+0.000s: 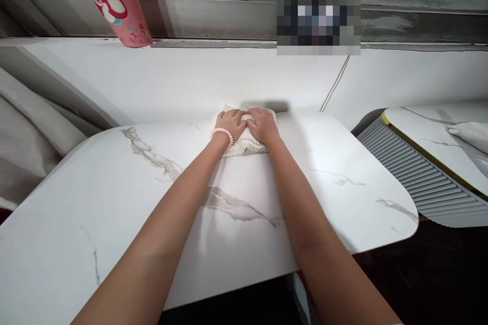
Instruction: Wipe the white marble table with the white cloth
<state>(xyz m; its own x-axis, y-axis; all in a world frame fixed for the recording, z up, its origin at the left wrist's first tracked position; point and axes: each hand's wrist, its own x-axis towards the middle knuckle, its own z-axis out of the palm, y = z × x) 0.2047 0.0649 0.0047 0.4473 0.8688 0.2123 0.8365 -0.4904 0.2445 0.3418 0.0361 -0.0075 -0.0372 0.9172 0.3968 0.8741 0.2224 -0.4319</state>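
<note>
A pink cardboard roll printed with a cartoon figure [114,2] leans against the dark window ledge at the upper left, well apart from the hands. To the right stands a second white marble-patterned top with a yellow edge [430,137] above a grey ribbed panel [412,172], with a pale cloth [473,134] lying on it. A thin dark cable [335,84] runs down the white wall behind. Nothing lies between the arms and the far edge.

The crumpled white cloth [247,146] sits at the far edge of the desk [114,198], just beside the wall; its long axis runs left to right.

The left hand [230,123], with a pink coiled band at the wrist, and the right hand [262,124] press flat on the cloth side by side, fingers curled over its far side, thumbs touching.

The desk is a rounded white slab with grey veining, glossy and bare elsewhere; the floor below is dark.
</note>
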